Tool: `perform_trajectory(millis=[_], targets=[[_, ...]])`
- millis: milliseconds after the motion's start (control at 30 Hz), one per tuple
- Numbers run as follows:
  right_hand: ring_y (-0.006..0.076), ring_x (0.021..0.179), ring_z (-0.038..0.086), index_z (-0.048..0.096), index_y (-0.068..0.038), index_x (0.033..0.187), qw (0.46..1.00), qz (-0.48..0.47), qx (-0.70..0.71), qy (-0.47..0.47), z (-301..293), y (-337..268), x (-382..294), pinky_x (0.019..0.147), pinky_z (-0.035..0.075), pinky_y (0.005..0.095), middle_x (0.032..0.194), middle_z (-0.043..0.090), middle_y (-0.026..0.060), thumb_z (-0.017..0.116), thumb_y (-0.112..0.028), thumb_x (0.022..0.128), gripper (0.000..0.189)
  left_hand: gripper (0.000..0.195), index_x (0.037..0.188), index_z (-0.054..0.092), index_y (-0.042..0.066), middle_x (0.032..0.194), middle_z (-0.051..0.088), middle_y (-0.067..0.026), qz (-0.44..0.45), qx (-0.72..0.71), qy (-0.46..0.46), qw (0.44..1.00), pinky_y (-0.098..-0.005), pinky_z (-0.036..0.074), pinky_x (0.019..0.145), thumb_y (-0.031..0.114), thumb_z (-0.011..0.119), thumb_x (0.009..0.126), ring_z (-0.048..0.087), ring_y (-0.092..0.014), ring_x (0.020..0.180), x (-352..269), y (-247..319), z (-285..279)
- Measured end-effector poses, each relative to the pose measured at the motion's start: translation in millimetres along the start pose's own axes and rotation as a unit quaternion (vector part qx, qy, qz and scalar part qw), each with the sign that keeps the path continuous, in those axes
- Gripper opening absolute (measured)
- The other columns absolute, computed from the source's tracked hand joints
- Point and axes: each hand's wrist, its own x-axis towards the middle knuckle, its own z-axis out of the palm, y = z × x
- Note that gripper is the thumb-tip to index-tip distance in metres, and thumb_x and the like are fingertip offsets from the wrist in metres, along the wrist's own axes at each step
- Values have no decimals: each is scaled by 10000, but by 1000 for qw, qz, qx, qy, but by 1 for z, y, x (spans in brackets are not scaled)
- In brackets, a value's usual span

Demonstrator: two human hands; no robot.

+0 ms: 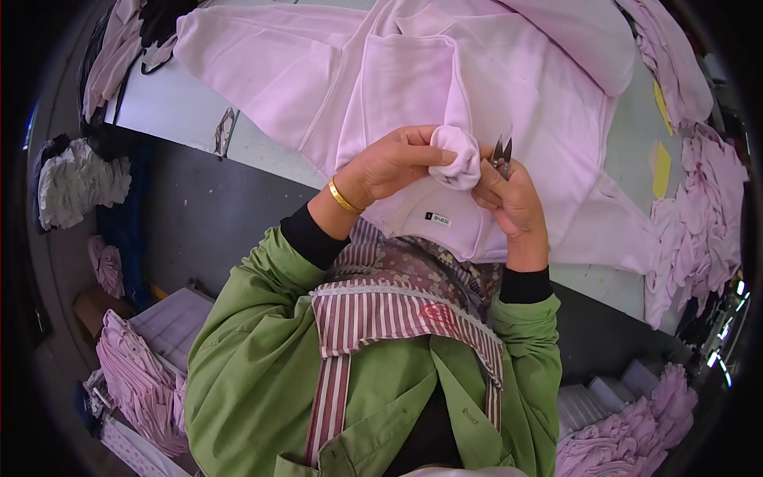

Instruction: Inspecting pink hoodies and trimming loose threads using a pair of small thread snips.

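Note:
A pale pink sweatshirt (393, 77) lies spread over the table before me, its neckline with a sewn label (438, 219) towards my body. My left hand (411, 156) pinches a bunched, rolled end of pink fabric (456, 156), probably a cuff, between thumb and fingers. On the other side of that bunch, my right hand (506, 194) holds small thread snips (502, 156), blades pointing up and away from me. The right fingertips are partly hidden behind the fabric, so whether they also grip it is unclear.
Pink garments are heaped on the table's right end (694, 226), near yellow pieces (661, 170). More pink stacks stand low at left (137, 381) and right (632, 423). A narrow shiny object (224, 132) lies at the table's near edge. Dark and pink cloth hangs at far left (113, 59).

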Motion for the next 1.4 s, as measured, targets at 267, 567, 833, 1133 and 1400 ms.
perform_trajectory(millis=[267,567,833,1133,1400], targets=[[72,623,496,671,-21,1046,832,-265,-434,223,60,19,-5,584,380,207,717,569,-23,666,-7,939,108,341,1012,796,113,836,560,-4,467,624,202,594,-303,411,591,-68,714,735,456,-151,640,0,-11,18],[53,573,369,685,-25,1046,901,-252,-179,305,-14,17,-62,525,293,205,697,521,-26,616,-15,956,114,240,951,805,134,1016,686,-13,308,811,-173,467,-327,483,894,23,704,764,571,-218,901,-37,-49,6],[47,560,346,703,-29,1029,868,-228,-208,390,-30,36,-76,517,288,207,696,505,-39,617,-24,965,107,269,961,750,69,1021,689,-44,237,644,115,719,-341,526,769,-90,662,763,614,-211,847,-76,-22,-10],[61,621,423,730,-34,1113,825,-220,-414,316,4,-3,-35,567,343,204,762,558,-37,658,-45,980,151,436,1210,757,132,1197,692,-46,329,790,-22,517,-409,513,986,-51,733,816,631,-262,1174,-14,-34,-21],[83,777,519,746,-22,1140,752,-274,-518,302,27,-61,82,695,441,224,878,608,-23,719,-97,987,173,304,1405,584,21,1277,686,-97,480,136,330,801,-309,600,936,202,503,1174,702,-175,1047,-81,65,-58]])
